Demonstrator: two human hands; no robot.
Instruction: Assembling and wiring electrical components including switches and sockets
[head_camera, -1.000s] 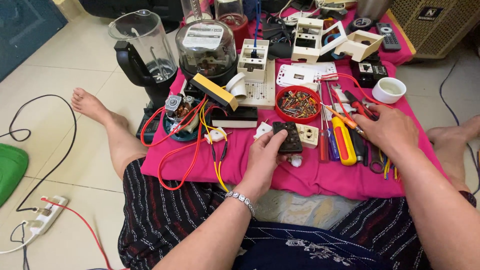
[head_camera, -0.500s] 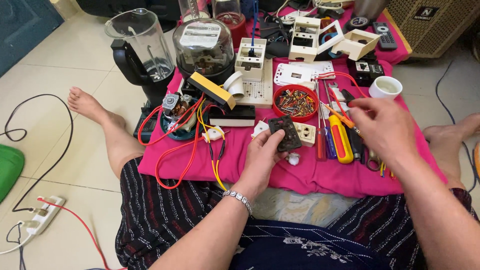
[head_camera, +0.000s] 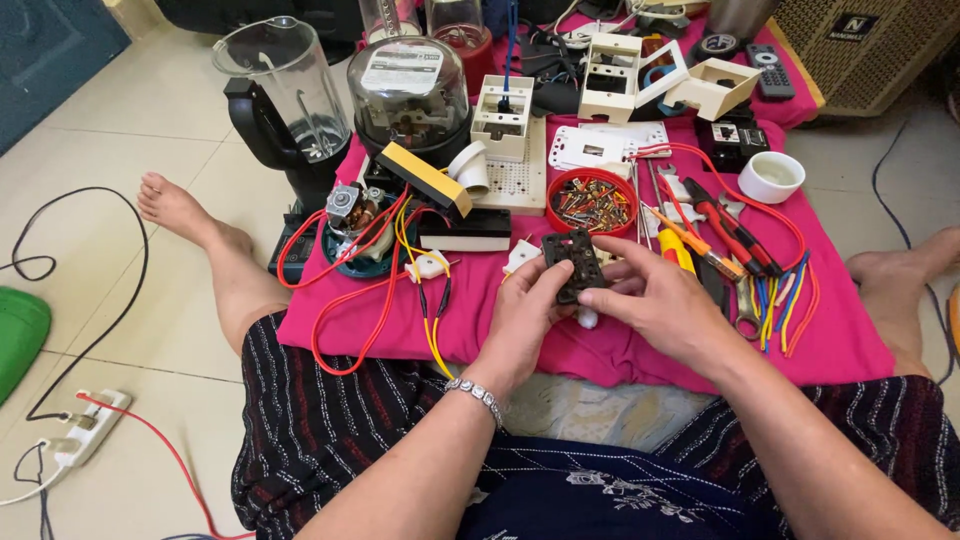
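Both hands are gripping one small dark plate with square cut-outs (head_camera: 573, 264), held up just above the pink cloth (head_camera: 640, 350). The left hand (head_camera: 528, 318) is pinching its lower left edge with fingers closed on it; the right hand (head_camera: 660, 305) is clamping the right edge. A red bowl of screws (head_camera: 592, 200) is sitting just beyond, with screwdrivers (head_camera: 715, 225) lying to the right.
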